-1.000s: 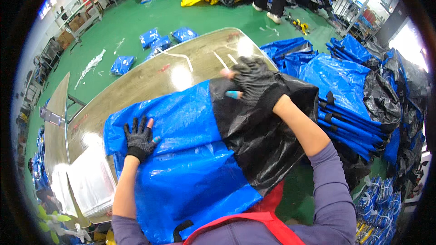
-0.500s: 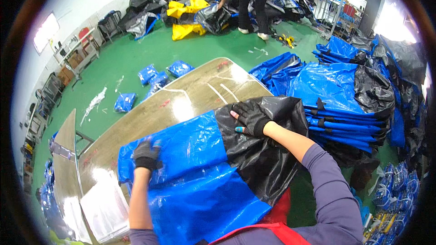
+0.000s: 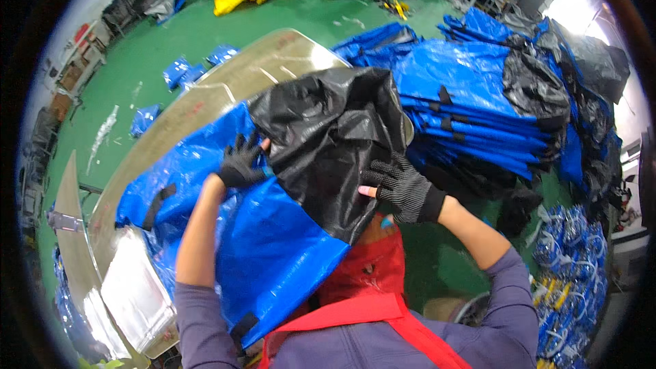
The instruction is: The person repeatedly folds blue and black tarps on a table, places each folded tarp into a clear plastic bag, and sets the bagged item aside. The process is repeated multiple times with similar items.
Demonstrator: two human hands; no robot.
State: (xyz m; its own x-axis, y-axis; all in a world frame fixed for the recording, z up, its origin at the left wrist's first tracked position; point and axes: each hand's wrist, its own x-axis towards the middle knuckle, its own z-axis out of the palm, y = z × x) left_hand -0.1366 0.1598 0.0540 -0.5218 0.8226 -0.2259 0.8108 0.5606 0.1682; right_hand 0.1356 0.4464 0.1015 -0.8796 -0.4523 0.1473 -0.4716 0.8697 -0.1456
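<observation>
A large sheet of blue and black plastic tarpaulin (image 3: 273,225) lies creased over the table in front of me, its near part hanging toward my red apron. My left hand (image 3: 240,164), in a black glove with bare fingertips, rests with fingers spread beside the seam between the blue and black parts. At the right border of the wrinkled black part (image 3: 335,137) is my right hand (image 3: 404,190), gloved alike, its fingers stretched out and thumb apart. Short black straps (image 3: 159,206) show on the blue part.
A shiny table (image 3: 273,55) carries the sheet. To the right stands a thick stack of folded blue and black tarpaulins (image 3: 454,72). Bundled blue packs (image 3: 570,260) lie at the lower right. Small blue packets (image 3: 145,120) are on the green floor.
My left hand has shifted from the sheet's left side to the seam. My right hand has come down to the black part's right border. The black part is more rumpled and the view has tilted down.
</observation>
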